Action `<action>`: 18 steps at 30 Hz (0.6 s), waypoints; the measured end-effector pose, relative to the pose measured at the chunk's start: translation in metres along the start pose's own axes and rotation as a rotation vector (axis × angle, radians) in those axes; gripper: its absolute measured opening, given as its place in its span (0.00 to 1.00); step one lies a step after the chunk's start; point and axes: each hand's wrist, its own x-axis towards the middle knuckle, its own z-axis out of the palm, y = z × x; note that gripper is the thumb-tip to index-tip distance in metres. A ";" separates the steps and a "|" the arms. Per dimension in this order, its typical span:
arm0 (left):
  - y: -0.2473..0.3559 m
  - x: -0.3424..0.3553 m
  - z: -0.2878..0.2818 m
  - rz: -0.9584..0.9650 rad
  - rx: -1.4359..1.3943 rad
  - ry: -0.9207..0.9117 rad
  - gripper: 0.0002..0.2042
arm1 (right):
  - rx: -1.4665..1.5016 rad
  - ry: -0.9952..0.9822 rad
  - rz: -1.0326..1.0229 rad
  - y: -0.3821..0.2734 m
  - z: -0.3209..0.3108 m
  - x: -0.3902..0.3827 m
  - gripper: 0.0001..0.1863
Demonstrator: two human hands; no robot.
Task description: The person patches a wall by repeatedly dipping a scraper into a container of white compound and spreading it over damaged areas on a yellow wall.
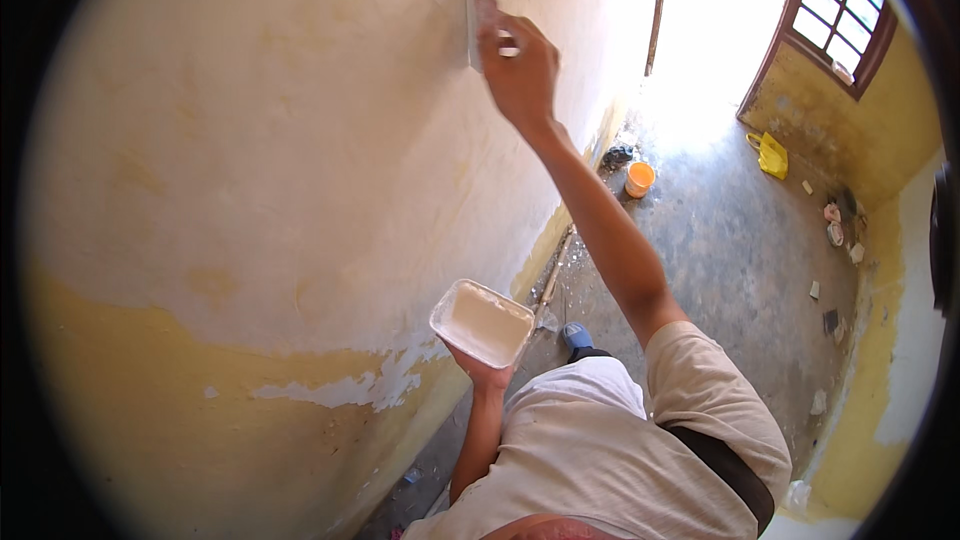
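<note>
My right hand (525, 70) is raised to the wall and closed round a flat putty knife (472, 28), whose wide blade lies against the wall surface. The wall (250, 160) has a pale, smeared coat over its upper part, with yellow paint showing below and through it in patches. Lower down, my left hand (485, 368) holds a shallow rectangular white tub (488, 325) from beneath, its open top facing up. Whitish paste covers the tub's inside. The fingers under the tub are partly hidden.
An orange bucket (640, 178) stands on the concrete floor (700, 260) by a dark bundle (618, 155) near the bright doorway. A yellow bag (770, 155) lies below the barred window (840, 5). Rubble lines the right wall; a pole (553, 275) lies along the wall's foot.
</note>
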 end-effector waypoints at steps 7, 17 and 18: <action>0.002 0.005 0.003 0.062 0.111 0.026 0.33 | -0.077 -0.313 -0.501 -0.052 0.002 -0.125 0.24; 0.000 0.024 0.011 0.095 0.184 0.072 0.36 | -0.039 -0.941 0.356 0.002 -0.132 -0.233 0.06; 0.000 0.027 0.013 0.061 0.163 0.080 0.36 | -0.082 -1.012 0.345 0.008 -0.136 -0.238 0.07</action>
